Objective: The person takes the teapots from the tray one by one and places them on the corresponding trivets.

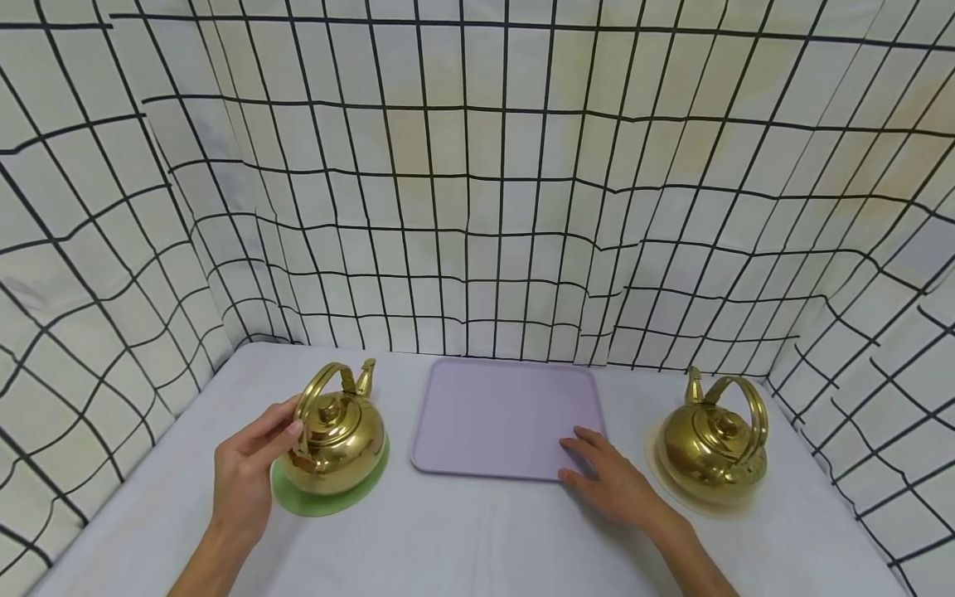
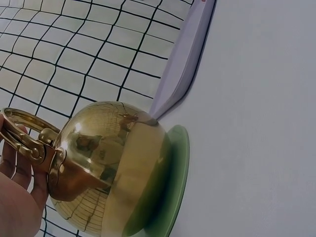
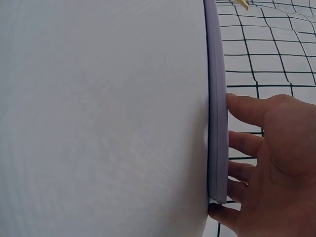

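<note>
On the left, a shiny brass kettle (image 1: pixel 336 448) sits over a round green plate (image 1: pixel 328 502). My left hand (image 1: pixel 249 468) grips its arched handle from the left side; in the left wrist view the fingers (image 2: pixel 22 170) lie behind the handle's near end. A flat lavender tray (image 1: pixel 492 414) lies in the middle of the table. Fingers spread, my right hand (image 1: pixel 615 485) rests at the tray's front right corner. In the right wrist view its fingertips meet the tray (image 3: pixel 217 123) from above, with the little finger beyond its end.
A second brass kettle (image 1: pixel 712 456) stands at the right on a round cream plate (image 1: pixel 656 464), its spout toward the back. White cloth covers the table (image 1: pixel 462 539). Behind and on both sides rise white cloth walls with a black grid (image 1: pixel 485 207).
</note>
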`<action>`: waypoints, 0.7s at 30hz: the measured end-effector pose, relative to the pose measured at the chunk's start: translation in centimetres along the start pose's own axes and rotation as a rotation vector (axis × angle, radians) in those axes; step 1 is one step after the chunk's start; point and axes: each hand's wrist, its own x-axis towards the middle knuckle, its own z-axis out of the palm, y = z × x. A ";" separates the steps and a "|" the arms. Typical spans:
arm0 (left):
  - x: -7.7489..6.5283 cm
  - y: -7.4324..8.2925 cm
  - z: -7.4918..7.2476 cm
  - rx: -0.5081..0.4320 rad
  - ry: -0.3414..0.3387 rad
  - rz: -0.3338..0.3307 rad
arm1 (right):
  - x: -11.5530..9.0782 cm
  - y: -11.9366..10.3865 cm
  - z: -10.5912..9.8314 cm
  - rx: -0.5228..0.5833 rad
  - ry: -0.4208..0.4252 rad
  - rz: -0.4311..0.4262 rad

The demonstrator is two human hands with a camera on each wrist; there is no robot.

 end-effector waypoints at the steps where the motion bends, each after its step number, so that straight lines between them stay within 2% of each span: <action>1: 0.0 0.0 -0.1 -0.005 0.003 -0.002 | 0.0 0.0 0.0 0.001 -0.001 0.001; 6: -0.1 0.1 -0.3 -0.016 0.024 -0.003 | 0.1 -0.1 0.1 0.002 0.002 -0.004; 10: -0.1 0.1 -0.5 0.006 0.005 0.000 | 0.2 -0.1 0.2 0.004 0.002 0.000; 17: 0.1 0.5 -0.6 0.104 -0.047 -0.003 | 0.3 -0.2 0.4 0.007 0.010 0.009; 21: 0.3 1.0 -0.1 0.205 -0.043 0.042 | 0.4 -0.4 0.3 -0.010 0.012 0.016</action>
